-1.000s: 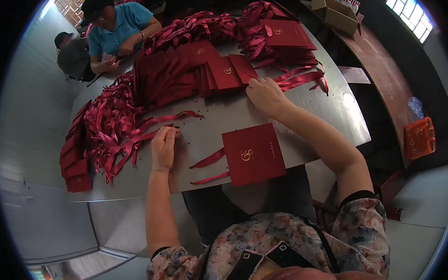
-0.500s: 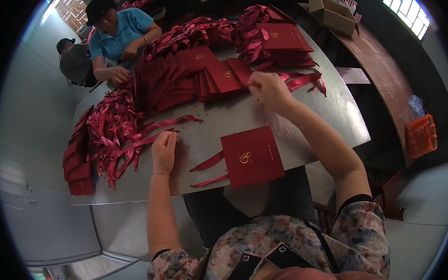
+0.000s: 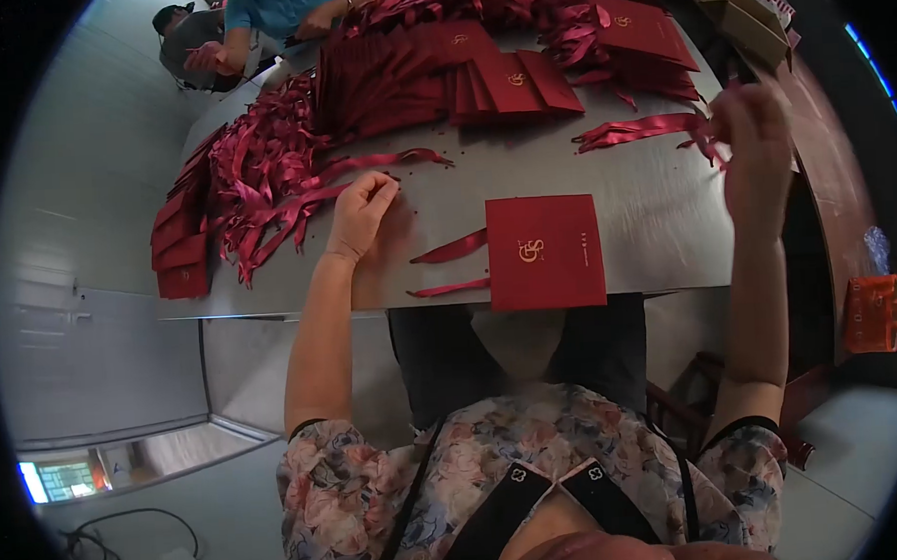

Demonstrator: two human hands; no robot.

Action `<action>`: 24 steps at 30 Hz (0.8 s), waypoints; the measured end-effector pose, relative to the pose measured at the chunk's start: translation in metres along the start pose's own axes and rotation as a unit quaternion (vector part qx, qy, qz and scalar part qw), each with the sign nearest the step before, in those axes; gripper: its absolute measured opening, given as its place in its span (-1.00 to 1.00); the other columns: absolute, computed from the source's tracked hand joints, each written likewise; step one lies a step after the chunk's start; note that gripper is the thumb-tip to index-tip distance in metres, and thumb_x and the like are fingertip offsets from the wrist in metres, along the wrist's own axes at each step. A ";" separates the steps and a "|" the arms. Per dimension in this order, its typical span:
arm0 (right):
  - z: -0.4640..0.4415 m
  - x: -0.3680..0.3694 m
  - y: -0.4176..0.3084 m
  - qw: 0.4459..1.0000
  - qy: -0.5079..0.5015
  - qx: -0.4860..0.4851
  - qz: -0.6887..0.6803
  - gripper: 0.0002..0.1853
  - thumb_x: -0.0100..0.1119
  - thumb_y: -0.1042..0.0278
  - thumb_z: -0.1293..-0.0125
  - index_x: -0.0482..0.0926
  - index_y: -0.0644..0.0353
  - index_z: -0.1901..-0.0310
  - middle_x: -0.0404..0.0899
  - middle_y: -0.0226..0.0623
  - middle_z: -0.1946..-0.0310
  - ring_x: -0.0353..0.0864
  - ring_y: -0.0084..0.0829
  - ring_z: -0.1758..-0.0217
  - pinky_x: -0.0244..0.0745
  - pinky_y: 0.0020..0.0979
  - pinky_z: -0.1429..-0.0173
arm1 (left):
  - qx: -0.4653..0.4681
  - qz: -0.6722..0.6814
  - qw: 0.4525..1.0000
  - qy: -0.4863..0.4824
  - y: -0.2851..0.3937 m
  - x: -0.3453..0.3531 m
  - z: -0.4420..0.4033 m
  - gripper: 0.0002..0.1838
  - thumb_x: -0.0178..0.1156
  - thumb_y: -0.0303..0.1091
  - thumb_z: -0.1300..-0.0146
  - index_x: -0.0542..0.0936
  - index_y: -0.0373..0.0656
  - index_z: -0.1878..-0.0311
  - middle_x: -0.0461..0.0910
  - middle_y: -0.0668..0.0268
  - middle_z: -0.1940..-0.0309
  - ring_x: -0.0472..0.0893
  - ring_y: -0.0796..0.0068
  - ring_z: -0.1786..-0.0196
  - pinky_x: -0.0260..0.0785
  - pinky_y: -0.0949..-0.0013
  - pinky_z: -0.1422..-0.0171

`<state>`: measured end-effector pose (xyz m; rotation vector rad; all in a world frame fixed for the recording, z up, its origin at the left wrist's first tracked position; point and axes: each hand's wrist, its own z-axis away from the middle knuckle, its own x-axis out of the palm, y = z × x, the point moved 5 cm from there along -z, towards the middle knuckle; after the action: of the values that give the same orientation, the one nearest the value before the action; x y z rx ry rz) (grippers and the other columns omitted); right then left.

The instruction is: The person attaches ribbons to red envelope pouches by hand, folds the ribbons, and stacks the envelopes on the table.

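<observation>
A flat red paper bag (image 3: 545, 252) with a gold emblem lies at the table's near edge, its two ribbon handles (image 3: 451, 247) pointing left. Up and left of it, my left hand (image 3: 364, 216) is closed in a pinch beside loose ribbon ends; whatever is between the fingertips is too small to name. My right hand (image 3: 752, 132) is raised at the table's right side, its fingers smeared by motion. Close to it are several dark-red ribbons (image 3: 642, 129); whether the fingers grip one is unclear.
Fanned red bags (image 3: 390, 77) cover the table's far side. A ribbon heap (image 3: 264, 178) and more bags (image 3: 180, 242) lie left, a bag stack (image 3: 643, 31) far right. A co-worker in a blue shirt (image 3: 282, 9) is across the table. A cardboard box (image 3: 742, 17) stands on the side bench.
My right hand has moved right, from the fanned bags to the table's right side. The camera view has shifted, so the table appears higher. My left hand stays in a pinch near the ribbons.
</observation>
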<state>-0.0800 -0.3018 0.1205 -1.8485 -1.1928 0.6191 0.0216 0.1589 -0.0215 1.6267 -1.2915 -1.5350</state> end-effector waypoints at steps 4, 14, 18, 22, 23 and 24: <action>0.088 0.069 0.057 0.971 -0.190 0.140 0.024 -0.91 0.17 0.52 -0.37 0.48 0.21 0.14 0.56 -0.39 0.39 0.49 -0.60 0.40 0.42 -0.50 0.31 | -0.026 -0.075 0.996 -0.035 0.054 0.018 0.012 -0.81 0.19 -0.32 -0.39 0.61 -0.25 0.26 0.55 0.42 0.48 0.43 0.68 0.39 0.30 0.52 0.27; 0.136 0.118 0.073 0.933 -0.317 0.058 0.157 -0.85 0.29 0.52 -0.24 0.59 0.28 0.16 0.66 -0.10 0.26 0.69 -0.18 0.23 0.57 -0.32 0.13 | -0.261 0.028 0.961 -0.091 0.088 0.102 0.061 -0.76 0.10 -0.29 -0.42 0.63 -0.27 0.21 0.62 0.36 0.40 0.54 0.63 0.42 0.38 0.48 0.40; 0.139 0.118 0.070 0.930 -0.330 0.036 0.160 -0.85 0.26 0.42 -0.25 0.60 0.21 0.16 0.64 -0.14 0.25 0.66 -0.07 0.19 0.56 -0.18 0.11 | -0.271 0.079 0.957 -0.062 0.083 0.105 0.056 -0.79 0.13 -0.29 -0.39 0.64 -0.23 0.13 0.63 0.39 0.32 0.54 0.65 0.38 0.33 0.52 0.38; 0.142 0.118 0.070 0.934 -0.313 0.015 0.172 -0.86 0.29 0.48 -0.22 0.60 0.22 0.18 0.61 -0.16 0.26 0.65 -0.10 0.22 0.56 -0.23 0.16 | -0.317 0.187 0.929 -0.023 0.083 0.109 0.056 -0.82 0.17 -0.29 -0.37 0.62 -0.19 0.12 0.62 0.41 0.34 0.53 0.66 0.37 0.29 0.56 0.35; 0.141 0.118 0.069 0.936 -0.309 0.013 0.170 -0.86 0.28 0.48 -0.22 0.60 0.21 0.18 0.60 -0.16 0.25 0.65 -0.09 0.21 0.56 -0.23 0.16 | -0.328 0.211 0.921 -0.005 0.082 0.110 0.057 -0.83 0.19 -0.30 -0.36 0.60 -0.18 0.11 0.62 0.42 0.33 0.53 0.67 0.36 0.27 0.57 0.34; 0.141 0.118 0.069 0.937 -0.307 0.014 0.168 -0.86 0.28 0.48 -0.22 0.60 0.21 0.18 0.60 -0.16 0.25 0.65 -0.09 0.21 0.56 -0.23 0.16 | -0.340 0.234 0.911 0.014 0.081 0.110 0.058 -0.84 0.21 -0.30 -0.34 0.59 -0.16 0.11 0.62 0.43 0.33 0.53 0.67 0.35 0.26 0.57 0.33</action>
<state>-0.1023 -0.1557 -0.0096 -1.9085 -1.2367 1.4817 -0.0684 0.0414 -0.0087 0.8201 -0.8855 -1.4173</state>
